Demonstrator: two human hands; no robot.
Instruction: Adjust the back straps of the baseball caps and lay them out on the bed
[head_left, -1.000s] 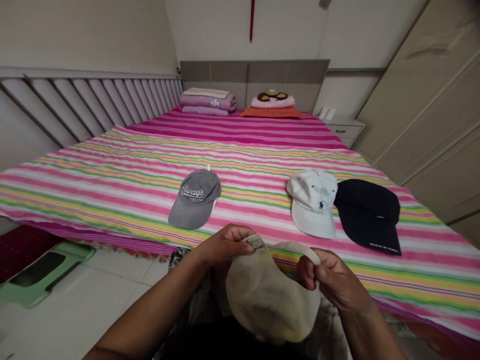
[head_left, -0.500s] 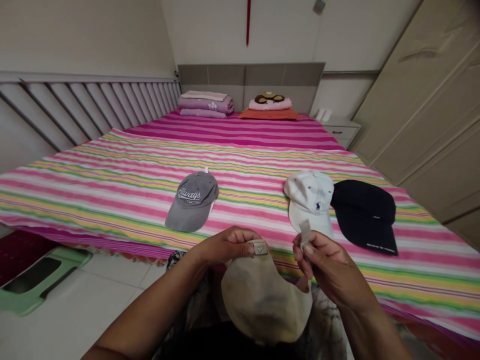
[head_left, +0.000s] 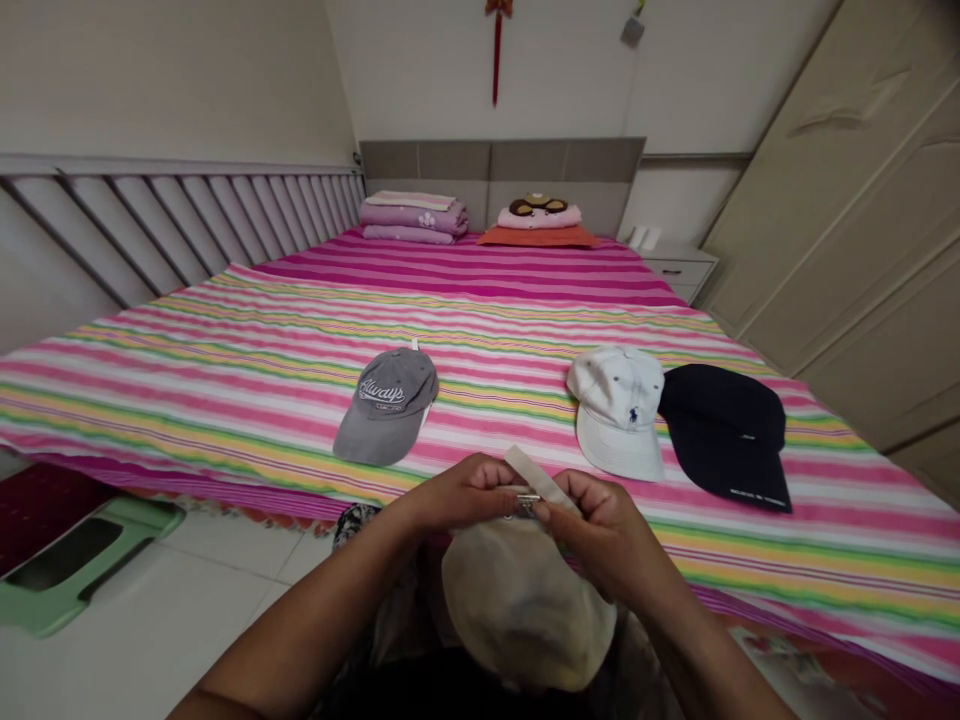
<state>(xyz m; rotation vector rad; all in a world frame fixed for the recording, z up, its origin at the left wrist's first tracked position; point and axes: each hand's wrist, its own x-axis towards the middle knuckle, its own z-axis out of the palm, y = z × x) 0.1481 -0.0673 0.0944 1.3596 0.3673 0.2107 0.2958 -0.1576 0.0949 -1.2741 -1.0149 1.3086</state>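
Observation:
I hold a beige cap [head_left: 525, 600] low in front of me, crown toward the camera. My left hand [head_left: 461, 492] pinches the metal buckle at the cap's back. My right hand [head_left: 600, 530] pinches the cap's beige strap [head_left: 534, 476] right at the buckle, and the two hands touch. On the striped bed [head_left: 225, 370] beyond lie a grey cap [head_left: 386, 405], a white cap [head_left: 619, 410] and a dark navy cap [head_left: 724, 430].
Folded purple bedding [head_left: 414, 215] and a pillow stack [head_left: 540, 222] lie at the headboard. A slatted rail [head_left: 187, 220] runs along the left. A wardrobe [head_left: 862, 220] and nightstand [head_left: 679, 265] stand on the right. A green stool [head_left: 82, 555] sits on the floor, lower left.
My right hand has carried the loose strap end leftward from beside the cap to the buckle held by my left hand. The view has tilted up slightly.

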